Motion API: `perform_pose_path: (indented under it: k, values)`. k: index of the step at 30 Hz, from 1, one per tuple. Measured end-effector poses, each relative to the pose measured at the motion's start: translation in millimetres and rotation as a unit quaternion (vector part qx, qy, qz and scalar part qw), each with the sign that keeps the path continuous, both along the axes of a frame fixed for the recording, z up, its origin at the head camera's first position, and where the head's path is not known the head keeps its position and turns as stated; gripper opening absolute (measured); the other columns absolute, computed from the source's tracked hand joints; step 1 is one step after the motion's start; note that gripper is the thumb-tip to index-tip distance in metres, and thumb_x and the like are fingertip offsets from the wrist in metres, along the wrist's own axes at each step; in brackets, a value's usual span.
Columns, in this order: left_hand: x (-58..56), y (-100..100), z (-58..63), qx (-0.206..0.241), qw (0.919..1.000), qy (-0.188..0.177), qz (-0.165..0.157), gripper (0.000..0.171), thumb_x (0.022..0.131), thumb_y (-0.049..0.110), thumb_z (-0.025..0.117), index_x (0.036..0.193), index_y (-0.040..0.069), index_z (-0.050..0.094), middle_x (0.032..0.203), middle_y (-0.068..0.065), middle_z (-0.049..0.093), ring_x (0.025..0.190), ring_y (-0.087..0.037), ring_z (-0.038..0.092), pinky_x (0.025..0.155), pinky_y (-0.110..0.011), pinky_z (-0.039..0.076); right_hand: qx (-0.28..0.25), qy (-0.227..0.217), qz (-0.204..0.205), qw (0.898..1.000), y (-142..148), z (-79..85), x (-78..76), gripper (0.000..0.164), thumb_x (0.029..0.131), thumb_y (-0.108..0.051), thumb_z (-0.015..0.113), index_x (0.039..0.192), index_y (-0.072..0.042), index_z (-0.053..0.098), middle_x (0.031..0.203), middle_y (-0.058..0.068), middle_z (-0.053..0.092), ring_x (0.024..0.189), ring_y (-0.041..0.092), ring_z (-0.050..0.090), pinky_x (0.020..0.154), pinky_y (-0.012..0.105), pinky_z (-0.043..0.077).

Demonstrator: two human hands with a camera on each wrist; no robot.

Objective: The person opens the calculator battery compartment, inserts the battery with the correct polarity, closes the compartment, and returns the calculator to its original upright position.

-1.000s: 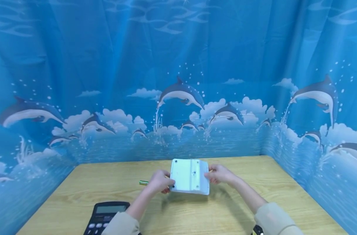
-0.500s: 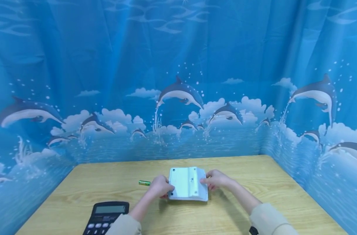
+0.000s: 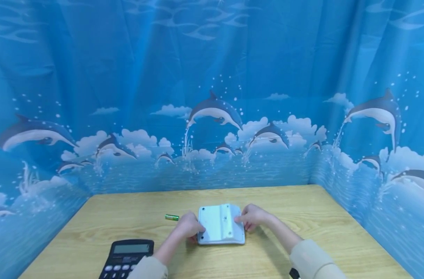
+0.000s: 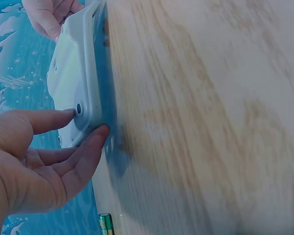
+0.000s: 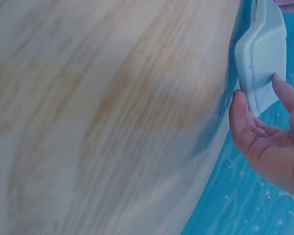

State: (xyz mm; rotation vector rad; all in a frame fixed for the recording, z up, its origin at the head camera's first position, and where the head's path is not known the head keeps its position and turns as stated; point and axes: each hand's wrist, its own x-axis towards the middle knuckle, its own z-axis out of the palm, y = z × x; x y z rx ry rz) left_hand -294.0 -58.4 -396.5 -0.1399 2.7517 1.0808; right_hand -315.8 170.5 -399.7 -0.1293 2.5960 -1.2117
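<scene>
White casing [image 3: 210, 223] is held between both hands over the middle of the wooden table [image 3: 128, 209], with its stepped face upward. Whether its lower side contacts the table cannot be told. The left edge is pinched by the left hand [image 3: 189, 226], the thumb being placed beside a dark round spot and the fingertips against the rim. The opposite edge is pinched by the right hand [image 3: 255, 217] between thumb and fingers.

Compared with one second ago, the casing has been shifted lower and slightly leftward in the head view; this is judged to be a descent toward the table. The green battery [image 3: 171, 217], then partly overlapped by the left hand, is now fully exposed just beside it. The black calculator [image 3: 128, 252] has not been displaced. Two-handed control is judged adequate for level handling of the casing.
</scene>
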Motion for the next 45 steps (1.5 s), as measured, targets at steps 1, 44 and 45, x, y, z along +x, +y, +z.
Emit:
perform_pose_path:
  k: [1, 44, 45]
  values:
    - [0.0, 0.3, -0.6, -0.003, 1.0000, -0.003, -0.001, 0.014, 0.075, 0.004, 0.071, 0.077, -0.004, 0.059, 0.064, -0.013, 0.056, 0.051, -0.020, 0.059, 0.047, -0.027, 0.050, 0.004, -0.003, 0.001, 1.000, -0.1, -0.6, 0.3, 0.022, 0.083, -0.017, 0.068, 0.079, 0.000, 0.056, 0.067, 0.013, 0.059, 0.056, 0.018, 0.058, 0.056, 0.031, 0.054]
    - [0.2, 1.7, -4.6, -0.052, 0.9984, 0.004, -0.021, 0.020, 0.073, 0.006, 0.071, 0.082, -0.003, 0.056, 0.067, -0.009, 0.051, 0.055, -0.017, 0.049, 0.049, -0.024, 0.041, 0.046, -0.018, 0.001, 0.999, -5.2, -1.8, -2.0, 0.026, 0.083, -0.023, 0.069, 0.076, -0.002, 0.054, 0.063, 0.009, 0.057, 0.047, 0.012, 0.052, 0.048, 0.026, 0.051]
    - [1.0, 0.8, -4.0, -0.059, 0.9975, 0.013, -0.038, 0.018, 0.073, 0.006, 0.071, 0.078, -0.002, 0.056, 0.066, -0.009, 0.051, 0.055, -0.017, 0.049, 0.049, -0.025, 0.041, 0.050, -0.017, 0.000, 0.999, -5.6, -1.5, -1.3, 0.027, 0.083, -0.024, 0.069, 0.076, -0.003, 0.054, 0.064, 0.010, 0.057, 0.046, 0.013, 0.052, 0.048, 0.026, 0.051]
